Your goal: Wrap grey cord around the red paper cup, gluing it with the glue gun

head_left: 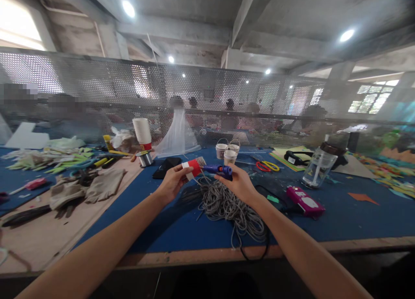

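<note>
Steadily Does It, Close In

Nearest me, a black cable [267, 242] droops by the wooden table edge [168, 259], and a loose heap of gray cord [223, 204] lies on the blue tabletop [162, 234]; I'd keep slack in both, so neither tugs at my grip.

Just above the heap, my left hand [173, 182] is pinched firmly on a red-and-white paper cup [192, 167], tipped on its side, with gray windings [201, 162] round its right end. My right hand [241, 184] is wrapped round a blue glue gun [217, 169], nozzle aimed toward those windings. Whether the tip touches them, or the trigger is pressed, I cannot tell.

To do this well, I'd judge it best to turn the cup rather than swing the gun, give small, even dabs, lay the cord snug without crushing the paper wall, and keep my left fingertips back from the nozzle.

Farther off, scissors [264, 167] with red and yellow handles lie within reach, and beyond stand three small white buckets [230, 157], best kept clear of glue strings.
</note>
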Demonstrator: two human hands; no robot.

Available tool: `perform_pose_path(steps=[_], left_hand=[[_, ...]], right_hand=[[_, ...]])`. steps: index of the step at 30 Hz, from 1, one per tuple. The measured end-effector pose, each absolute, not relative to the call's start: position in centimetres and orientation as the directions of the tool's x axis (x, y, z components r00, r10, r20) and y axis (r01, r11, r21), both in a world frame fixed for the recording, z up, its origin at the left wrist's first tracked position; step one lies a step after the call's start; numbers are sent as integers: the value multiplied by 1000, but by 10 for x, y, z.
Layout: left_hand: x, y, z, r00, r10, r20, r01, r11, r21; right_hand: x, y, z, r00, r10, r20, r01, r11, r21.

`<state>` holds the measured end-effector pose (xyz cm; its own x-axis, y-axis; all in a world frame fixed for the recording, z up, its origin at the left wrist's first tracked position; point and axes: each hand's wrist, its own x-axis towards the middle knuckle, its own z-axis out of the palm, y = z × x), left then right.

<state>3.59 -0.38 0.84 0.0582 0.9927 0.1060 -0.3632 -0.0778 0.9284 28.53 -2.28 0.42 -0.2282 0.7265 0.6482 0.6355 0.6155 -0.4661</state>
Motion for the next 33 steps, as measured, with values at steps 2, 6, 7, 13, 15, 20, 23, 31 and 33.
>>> perform_pose_path(steps=[2, 6, 7, 13, 15, 20, 23, 31, 33], left_hand=[[35, -3, 7, 62, 992, 110, -363, -80, 928], [34, -2, 7, 55, 992, 111, -360, -84, 929], [34, -2, 7, 55, 992, 112, -361, -85, 929], [33, -2, 8, 66, 991, 119, -354, -88, 931], [34, -3, 8, 56, 992, 112, -358, -85, 930], [34, -3, 9, 59, 991, 118, -371, -87, 925], [34, -2, 8, 58, 992, 109, -369, -80, 926], [34, -3, 8, 85, 992, 90, -375, -52, 926], [33, -4, 9, 88, 992, 88, -373, -49, 927]], right_hand=[[286, -23, 5, -227, 729, 645, 641, 611, -465], [286, -23, 5, -230, 739, 633, 640, 605, -474], [286, -23, 5, -232, 741, 630, 638, 605, -476], [286, -24, 5, -240, 742, 627, 633, 609, -478], [286, -23, 5, -241, 739, 629, 632, 611, -477], [286, -23, 5, -250, 737, 628, 624, 619, -477], [286, -24, 6, -251, 736, 629, 632, 617, -469], [286, -24, 6, -250, 734, 631, 655, 608, -449], [286, -24, 5, -243, 741, 626, 640, 608, -470]])
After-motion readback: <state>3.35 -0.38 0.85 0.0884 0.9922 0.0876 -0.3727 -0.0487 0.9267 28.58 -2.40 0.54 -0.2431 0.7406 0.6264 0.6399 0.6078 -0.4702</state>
